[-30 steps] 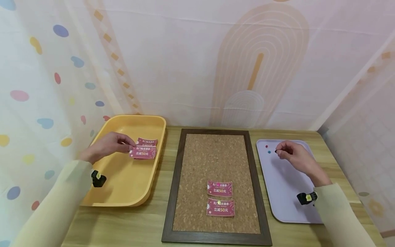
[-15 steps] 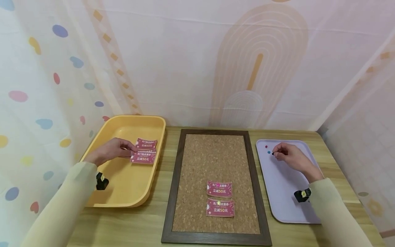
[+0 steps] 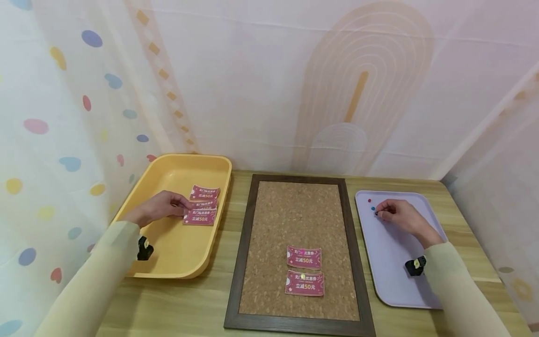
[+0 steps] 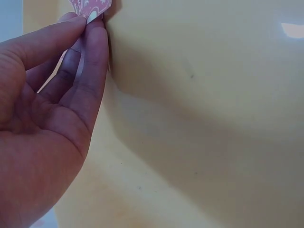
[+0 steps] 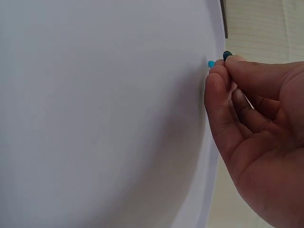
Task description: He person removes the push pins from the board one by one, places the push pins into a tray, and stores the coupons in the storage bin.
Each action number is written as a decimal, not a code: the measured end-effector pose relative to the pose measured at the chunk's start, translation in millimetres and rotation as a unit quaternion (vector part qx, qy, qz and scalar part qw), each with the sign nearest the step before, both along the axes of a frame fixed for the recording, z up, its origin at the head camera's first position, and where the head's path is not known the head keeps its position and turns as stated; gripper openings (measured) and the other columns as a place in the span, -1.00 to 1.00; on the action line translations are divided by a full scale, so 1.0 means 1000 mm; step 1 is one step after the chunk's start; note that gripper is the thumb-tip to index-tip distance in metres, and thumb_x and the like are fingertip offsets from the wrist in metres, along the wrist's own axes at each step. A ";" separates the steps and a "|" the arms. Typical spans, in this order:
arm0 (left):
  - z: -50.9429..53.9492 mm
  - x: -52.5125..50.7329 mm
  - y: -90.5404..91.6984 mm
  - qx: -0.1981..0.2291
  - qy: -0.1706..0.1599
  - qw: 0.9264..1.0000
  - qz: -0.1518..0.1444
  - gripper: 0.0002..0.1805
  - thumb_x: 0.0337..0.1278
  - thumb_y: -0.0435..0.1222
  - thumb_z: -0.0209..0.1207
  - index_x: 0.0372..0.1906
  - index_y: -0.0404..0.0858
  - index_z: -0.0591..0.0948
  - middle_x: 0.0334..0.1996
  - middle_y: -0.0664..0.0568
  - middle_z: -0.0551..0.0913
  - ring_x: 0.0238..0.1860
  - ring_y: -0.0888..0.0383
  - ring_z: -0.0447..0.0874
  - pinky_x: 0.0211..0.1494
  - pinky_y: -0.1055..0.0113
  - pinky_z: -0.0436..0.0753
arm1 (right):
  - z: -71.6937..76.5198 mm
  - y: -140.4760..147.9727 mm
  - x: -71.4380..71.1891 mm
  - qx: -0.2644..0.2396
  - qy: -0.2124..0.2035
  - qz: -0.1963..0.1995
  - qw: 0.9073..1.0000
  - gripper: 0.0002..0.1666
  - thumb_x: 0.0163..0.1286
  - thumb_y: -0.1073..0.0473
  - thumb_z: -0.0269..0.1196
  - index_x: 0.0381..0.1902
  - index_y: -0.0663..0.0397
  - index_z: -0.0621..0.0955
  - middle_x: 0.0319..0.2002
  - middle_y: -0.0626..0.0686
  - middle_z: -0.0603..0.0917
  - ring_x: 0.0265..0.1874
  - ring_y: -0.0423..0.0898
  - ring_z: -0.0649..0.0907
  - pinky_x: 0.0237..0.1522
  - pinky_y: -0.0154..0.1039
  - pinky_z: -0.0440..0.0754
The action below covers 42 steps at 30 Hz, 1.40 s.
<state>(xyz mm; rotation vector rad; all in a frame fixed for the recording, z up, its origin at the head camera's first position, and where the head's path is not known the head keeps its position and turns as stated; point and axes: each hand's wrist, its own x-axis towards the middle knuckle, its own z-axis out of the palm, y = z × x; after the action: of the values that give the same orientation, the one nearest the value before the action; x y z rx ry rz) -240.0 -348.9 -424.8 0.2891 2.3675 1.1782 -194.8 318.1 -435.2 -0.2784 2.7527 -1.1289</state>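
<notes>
My left hand [image 3: 166, 207] pinches the left edge of a pink printed coupon [image 3: 201, 217] between thumb and fingers, over the yellow tray [image 3: 172, 269]. Two more coupons, the upper one [image 3: 205, 192] and a partly covered one [image 3: 205, 204], lie just beyond it. In the left wrist view only a corner of pink paper [image 4: 96, 5] shows at the fingertips. Over the lavender tray [image 3: 393, 281], my right hand [image 3: 402, 217] pinches a small dark pin [image 5: 227, 55]. Close to those fingertips are a blue pin [image 3: 373, 208] and a red pin [image 3: 369, 201].
Between the trays lies a cork board [image 3: 294, 210] in a dark wooden frame [image 3: 246, 248]. Near its front, two coupons are fixed, an upper one [image 3: 311, 260] and a lower one [image 3: 309, 286], each with a small pin. A patterned curtain [image 3: 252, 84] hangs behind the wooden table.
My left hand has drawn the held coupon toward me, uncovering more of the coupons behind it. My right hand has dipped slightly, bringing the dark pin nearer the blue one. The head view has shifted a little.
</notes>
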 end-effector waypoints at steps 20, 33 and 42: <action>0.031 0.016 0.006 -0.048 0.103 0.993 0.030 -0.66 0.48 -0.34 0.17 0.15 -0.52 0.58 0.04 -0.28 0.65 -0.05 -0.01 0.64 -0.06 0.28 0.68 | -0.001 0.002 0.002 0.023 0.005 -0.003 1.000 -0.87 0.44 0.38 0.25 -0.13 0.33 0.69 -0.22 0.14 0.71 -0.26 -0.07 0.54 -0.28 -0.32 0.52; 0.072 0.051 0.067 -0.027 0.177 0.982 0.060 -0.70 0.52 -0.19 0.17 0.14 -0.26 0.67 0.09 -0.11 0.69 0.00 0.03 0.62 -0.01 0.42 0.58 | 0.018 -0.015 0.017 -0.009 0.042 -0.010 0.999 -0.76 0.53 0.29 0.23 0.03 0.38 0.65 -0.26 0.16 0.71 -0.34 -0.15 0.58 -0.33 -0.32 0.56; 0.073 0.067 0.101 0.052 0.173 0.982 0.056 -0.74 0.48 -0.24 0.22 0.10 -0.27 0.69 -0.01 -0.11 0.73 -0.10 0.14 0.69 0.01 0.34 0.66 | 0.027 -0.031 0.033 -0.025 0.066 -0.019 0.997 -0.71 0.53 0.26 0.24 0.05 0.40 0.63 -0.21 0.23 0.73 -0.32 -0.15 0.63 -0.32 -0.32 0.58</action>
<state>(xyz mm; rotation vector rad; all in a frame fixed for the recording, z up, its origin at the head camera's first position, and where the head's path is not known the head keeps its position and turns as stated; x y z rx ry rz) -172.6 -247.9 -352.1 0.4312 2.6514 1.4029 -162.0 286.8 -408.5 -0.3193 2.8572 -1.2325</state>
